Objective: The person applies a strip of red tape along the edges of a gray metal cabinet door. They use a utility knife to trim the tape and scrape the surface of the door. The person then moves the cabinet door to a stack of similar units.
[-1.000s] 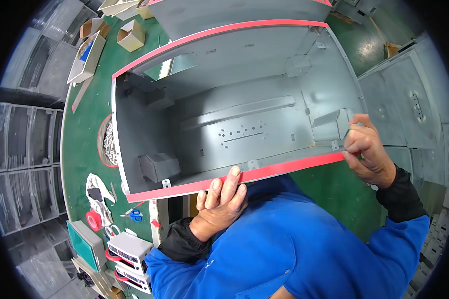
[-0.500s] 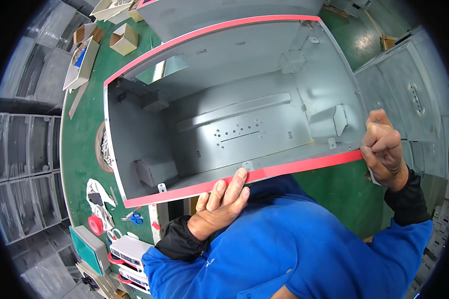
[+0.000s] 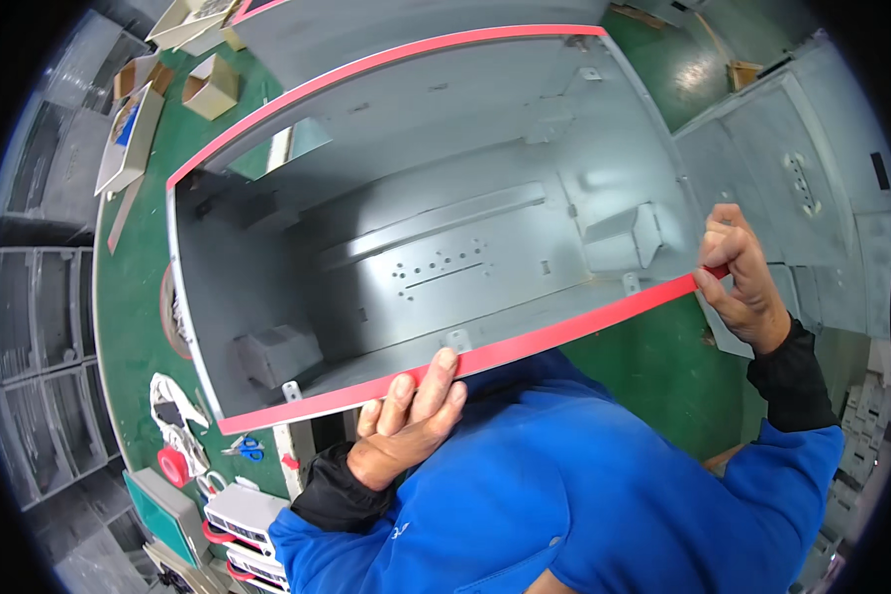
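Observation:
A large grey metal box lies with its open side up in front of me. Red tape runs along its near rim, and another red strip covers the far rim. At the near right corner my right hand is closed in a pinch on the end of the near tape, a bit of red showing between the fingers. My left hand lays its stretched fingers on the taped near rim, left of the middle. Its thumb is hidden. Inside the box are small brackets and a row of holes.
On the green table at left lie a red tape roll, a white glove and blue-handled scissors. Parts bins stand at far left. Another grey box is behind, and grey panels are at right.
The box and both hands appear shifted left in the view, the far rim slightly up. The right hand keeps its pinch at the corner, and the left fingers still lie on the tape.

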The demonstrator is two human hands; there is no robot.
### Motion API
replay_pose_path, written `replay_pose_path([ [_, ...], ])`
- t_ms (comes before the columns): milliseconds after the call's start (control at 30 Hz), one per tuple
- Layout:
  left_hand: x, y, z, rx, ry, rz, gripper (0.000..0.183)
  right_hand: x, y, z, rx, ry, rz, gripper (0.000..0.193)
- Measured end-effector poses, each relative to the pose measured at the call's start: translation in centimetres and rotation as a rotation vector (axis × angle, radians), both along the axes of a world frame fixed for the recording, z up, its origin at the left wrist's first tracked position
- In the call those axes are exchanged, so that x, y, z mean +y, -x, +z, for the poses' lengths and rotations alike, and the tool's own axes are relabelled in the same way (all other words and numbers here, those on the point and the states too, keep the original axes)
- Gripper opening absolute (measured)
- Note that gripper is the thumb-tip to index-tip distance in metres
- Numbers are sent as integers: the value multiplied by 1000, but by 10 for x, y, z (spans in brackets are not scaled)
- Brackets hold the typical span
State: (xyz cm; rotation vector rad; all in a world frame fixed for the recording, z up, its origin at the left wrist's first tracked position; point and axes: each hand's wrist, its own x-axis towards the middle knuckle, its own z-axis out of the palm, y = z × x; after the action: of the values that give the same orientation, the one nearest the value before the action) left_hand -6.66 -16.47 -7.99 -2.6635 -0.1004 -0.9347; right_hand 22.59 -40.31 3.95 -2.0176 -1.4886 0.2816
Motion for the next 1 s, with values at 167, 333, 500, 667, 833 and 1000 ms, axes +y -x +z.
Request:
replay_pose_path([
  [167,3,-1,2,36,39,-92,50,-28,1,-12,354,-86,-228,18],
  [333,7,11,-6,72,91,-143,72,-26,-1,-23,216,-116,-168,15],
  [500,6,10,-6,80,131,-156,82,-22,-1,-26,84,-111,-171,22],
  [667,7,12,-5,108,136,-162,81,-23,-2,-25,-45,-49,-108,25],
  [833,7,11,-4,109,134,-165,79,-23,-2,-23,-93,-36,-83,28],
  [1000,8,9,-4,66,102,-140,70,-23,-4,-27,-121,-59,-66,29],
])
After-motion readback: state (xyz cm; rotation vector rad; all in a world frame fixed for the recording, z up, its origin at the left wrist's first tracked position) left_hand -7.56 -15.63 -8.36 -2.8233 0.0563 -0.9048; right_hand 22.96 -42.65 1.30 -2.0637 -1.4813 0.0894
